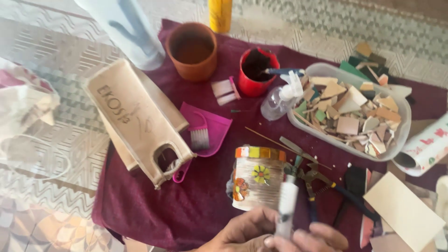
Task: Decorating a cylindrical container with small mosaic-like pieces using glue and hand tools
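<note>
Down at the bottom edge of the dark red cloth (154,205), both hands meet over the work: the left hand (242,233) is curled loosely, knuckles up, and the right hand (308,239) pinches a slim white tube (286,205) upright between its fingers, nozzle end raised, I would judge so it can be squeezed without spilling. Whether the left hand also grips the tube's base I cannot tell, since the frame cuts it off. Just behind the tube stands a ribbed tin can (257,179), its rim banded with orange and yellow tile and its side set with flower shapes, kept close where the hands can reach it. Pliers (310,179) with a spring lie just beside the can to the right. Further back, a clear plastic tub (405,122) holds broken tile shards, flat and sharp-edged, in tan, green and white. A small spray bottle (279,99) leans against it. A red cup (255,74), a terracotta pot (192,50), a pink dustpan with brush (205,128) and a pale clay birdhouse-like piece (137,121) lie on the cloth to the left.
</note>
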